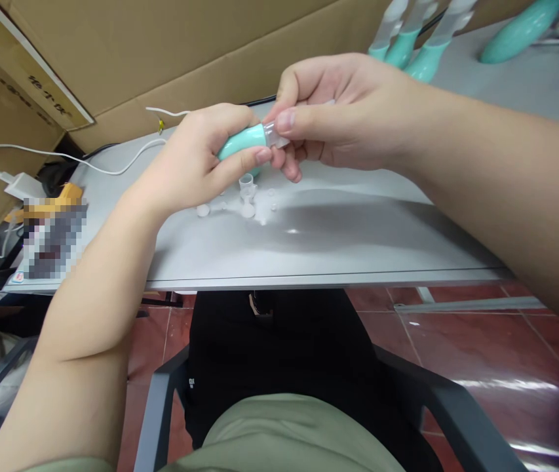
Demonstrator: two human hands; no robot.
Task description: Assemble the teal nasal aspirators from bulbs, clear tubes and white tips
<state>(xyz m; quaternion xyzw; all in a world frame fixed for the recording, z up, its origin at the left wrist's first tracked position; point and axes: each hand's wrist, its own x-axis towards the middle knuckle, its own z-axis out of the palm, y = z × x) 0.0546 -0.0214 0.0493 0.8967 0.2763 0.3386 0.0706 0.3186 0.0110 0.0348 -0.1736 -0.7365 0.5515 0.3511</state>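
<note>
"Cardboard (185, 52) rises behind our grey table (185, 262), and red floor tiles (485, 367) show below its front edge. How are our hands placed?"

"They meet over the middle of the tabletop. Our left hand (210, 147) is curled, thumb laid forward; our right hand (348, 115) comes in opposite, thumb and forefinger pressed together in a pinch."

"And around them?"

"Behind our right hand, three turquoise devices (404, 51) point upward with translucent tops, and one more turquoise piece (522, 33) shows farther right. On our left, a white cable (112, 172) curves to a white plug (26, 188)."

"What are we holding, then?"

"One turquoise handle (244, 140), wrapped in our left hand above the table. Our right hand pinches the clear tip (270, 134) at its end, covering part of it, so we can't tell how firmly it's seated."

"Anything smaller?"

"Just below our hands, a little clear cup (246, 185) sits among scattered translucent discs (248, 210)."
</note>
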